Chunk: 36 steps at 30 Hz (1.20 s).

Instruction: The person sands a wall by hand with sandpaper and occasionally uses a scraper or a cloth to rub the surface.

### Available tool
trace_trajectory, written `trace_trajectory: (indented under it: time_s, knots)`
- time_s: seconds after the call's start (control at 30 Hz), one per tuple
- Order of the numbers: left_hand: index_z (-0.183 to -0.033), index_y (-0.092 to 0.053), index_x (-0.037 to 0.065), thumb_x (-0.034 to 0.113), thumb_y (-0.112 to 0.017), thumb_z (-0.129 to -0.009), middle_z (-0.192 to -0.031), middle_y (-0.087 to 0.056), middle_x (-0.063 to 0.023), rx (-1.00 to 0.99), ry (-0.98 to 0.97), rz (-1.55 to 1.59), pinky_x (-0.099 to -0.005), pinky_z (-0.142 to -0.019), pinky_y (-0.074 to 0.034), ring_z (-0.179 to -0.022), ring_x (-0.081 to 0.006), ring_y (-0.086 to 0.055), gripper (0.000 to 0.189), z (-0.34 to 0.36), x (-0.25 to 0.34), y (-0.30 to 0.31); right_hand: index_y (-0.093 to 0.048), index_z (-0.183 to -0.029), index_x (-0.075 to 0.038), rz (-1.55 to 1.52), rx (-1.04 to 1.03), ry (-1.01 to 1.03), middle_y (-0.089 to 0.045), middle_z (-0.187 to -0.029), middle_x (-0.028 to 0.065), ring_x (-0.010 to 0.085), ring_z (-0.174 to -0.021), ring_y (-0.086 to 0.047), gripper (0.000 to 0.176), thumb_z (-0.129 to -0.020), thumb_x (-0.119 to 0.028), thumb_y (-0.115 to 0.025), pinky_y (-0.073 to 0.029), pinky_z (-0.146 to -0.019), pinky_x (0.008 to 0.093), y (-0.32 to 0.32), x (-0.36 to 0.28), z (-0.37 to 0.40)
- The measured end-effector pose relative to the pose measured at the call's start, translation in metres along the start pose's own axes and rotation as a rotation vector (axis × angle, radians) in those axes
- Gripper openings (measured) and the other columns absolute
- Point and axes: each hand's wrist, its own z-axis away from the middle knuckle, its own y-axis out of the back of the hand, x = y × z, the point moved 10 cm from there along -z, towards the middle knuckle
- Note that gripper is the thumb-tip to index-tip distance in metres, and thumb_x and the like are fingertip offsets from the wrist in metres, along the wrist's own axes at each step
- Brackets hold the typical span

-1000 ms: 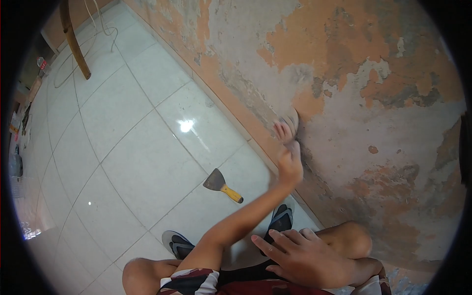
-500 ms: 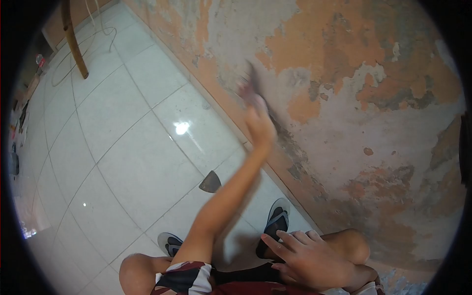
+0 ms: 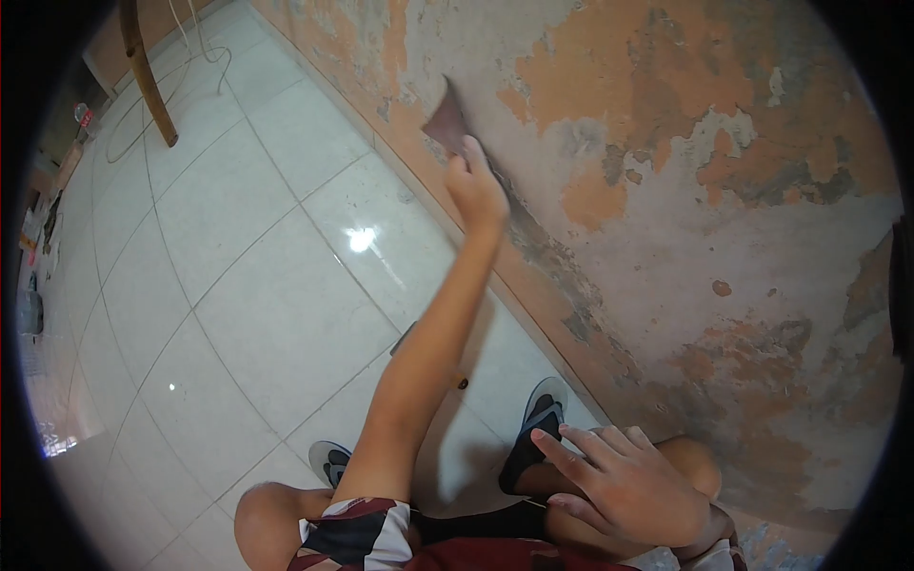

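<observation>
My left hand (image 3: pixel 476 190) is stretched forward to the low part of the wall, its fingers closed on a piece of brown sandpaper (image 3: pixel 445 124). The sheet flares out beyond the fingertips, against the peeling wall (image 3: pixel 657 285). Near my right knee, my right hand (image 3: pixel 628 485) hangs with fingers spread and nothing in it. A scraper lies on the floor under my left forearm, mostly hidden; a sliver of its dark blade (image 3: pixel 404 338) and its handle end (image 3: pixel 462 383) show.
White floor tiles (image 3: pixel 276 295) meet the wall along an orange baseboard strip (image 3: pixel 419 195). A wooden pole (image 3: pixel 152 95) and a pale cable (image 3: pixel 224 62) are at the far left. Bottles and other items line the left edge. My sandalled feet (image 3: pixel 538 423) stand close to the wall.
My left hand has moved farther forward along the wall with the sandpaper, which is now clearer. The forearm now covers most of the scraper. My right hand has shifted slightly right.
</observation>
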Motion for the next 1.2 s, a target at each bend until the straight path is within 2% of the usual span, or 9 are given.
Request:
trace_trajectory:
  time_s: [0.2,0.27,0.33,0.57,0.63,0.7,0.93,1.0,1.2]
  knots:
    - [-0.124,-0.060,-0.012,0.030,-0.045,-0.112,-0.117,-0.068,-0.0212,-0.293,0.237,-0.250,-0.0372,-0.099,-0.045,-0.108,-0.0264,-0.062,0.046,0.037,-0.019,-0.004,-0.037,-0.158,-0.007,0.045,-0.031,0.037,-0.058,-0.133,0.0186,0.0321,-0.113,-0.059,0.068,-0.103,-0.040,-0.058,-0.047,-0.090,0.0439,-0.008,-0.011,-0.001]
    - [-0.151,-0.042,-0.010,0.020,-0.044,-0.111,-0.160,-0.040,-0.0271,-0.247,-0.142,-0.178,-0.0396,-0.122,-0.026,-0.152,-0.0338,-0.035,0.049,0.085,0.010,-0.005,-0.037,-0.158,-0.007,0.068,-0.033,0.054,-0.058,-0.133,0.0177,0.0314,-0.111,-0.058,0.068,-0.102,-0.040,-0.059,-0.047,-0.090,0.0432,-0.008,-0.014,-0.006]
    - [-0.162,-0.022,-0.005,0.011,-0.043,-0.109,-0.172,-0.004,-0.0246,-0.636,0.268,-0.203,-0.0439,-0.128,-0.004,-0.160,-0.0359,0.002,0.059,0.163,-0.071,-0.010,-0.038,-0.158,-0.006,0.085,-0.036,0.072,-0.057,-0.133,0.0168,0.0306,-0.110,-0.058,0.068,-0.102,-0.039,-0.059,-0.047,-0.089,0.0425,-0.006,-0.019,-0.010]
    - [-0.161,-0.023,-0.006,0.011,-0.039,-0.110,-0.171,-0.006,-0.0269,-0.433,-0.026,-0.109,-0.0457,-0.128,-0.004,-0.160,-0.0378,0.002,0.056,0.154,-0.004,-0.016,-0.037,-0.158,-0.006,0.052,-0.043,0.098,-0.055,-0.133,0.0169,0.0291,-0.109,-0.058,0.069,-0.102,-0.039,-0.060,-0.045,-0.090,0.0410,0.003,-0.035,-0.015]
    - [-0.131,-0.060,-0.010,0.030,-0.045,-0.112,-0.126,-0.066,-0.0275,-0.205,0.004,-0.179,-0.0383,-0.103,-0.044,-0.116,-0.0298,-0.062,0.047,0.097,-0.017,-0.012,-0.037,-0.158,-0.005,0.051,-0.035,0.093,-0.055,-0.133,0.0178,0.0294,-0.109,-0.058,0.070,-0.102,-0.039,-0.060,-0.045,-0.090,0.0413,0.001,-0.035,-0.011]
    - [-0.108,-0.066,-0.010,0.035,-0.047,-0.112,-0.090,-0.070,-0.0181,-0.110,0.053,-0.136,-0.0399,-0.084,-0.049,-0.084,-0.0251,-0.061,0.049,0.038,0.003,-0.012,-0.035,-0.159,-0.005,0.025,-0.026,0.068,-0.056,-0.133,0.0195,0.0303,-0.110,-0.059,0.072,-0.101,-0.039,-0.060,-0.045,-0.091,0.0417,-0.005,-0.031,-0.006]
    - [-0.136,-0.056,-0.011,0.030,-0.043,-0.113,-0.137,-0.061,-0.0283,-0.229,-0.025,-0.156,-0.0395,-0.109,-0.041,-0.128,-0.0328,-0.058,0.049,0.063,-0.007,-0.014,-0.035,-0.159,-0.007,0.077,-0.027,0.056,-0.057,-0.134,0.0182,0.0306,-0.109,-0.060,0.070,-0.102,-0.041,-0.059,-0.047,-0.091,0.0431,-0.029,-0.027,-0.003]
    - [-0.161,-0.025,-0.006,0.014,-0.038,-0.112,-0.171,-0.006,-0.0275,-0.436,-0.040,-0.113,-0.0382,-0.127,-0.009,-0.161,-0.0327,-0.001,0.054,0.125,0.018,-0.019,-0.036,-0.158,-0.008,0.101,-0.015,0.079,-0.058,-0.133,0.0165,0.0300,-0.108,-0.060,0.069,-0.102,-0.041,-0.059,-0.047,-0.091,0.0427,-0.028,-0.029,-0.006]
    - [-0.161,-0.028,-0.004,0.000,-0.048,-0.103,-0.170,-0.013,-0.0274,-0.572,-0.111,-0.041,-0.0474,-0.127,-0.008,-0.159,-0.0420,-0.008,0.061,0.226,0.000,0.000,-0.037,-0.157,-0.009,0.082,0.021,0.118,-0.058,-0.132,0.0151,0.0292,-0.109,-0.060,0.068,-0.101,-0.040,-0.060,-0.048,-0.090,0.0419,-0.005,-0.041,-0.013]
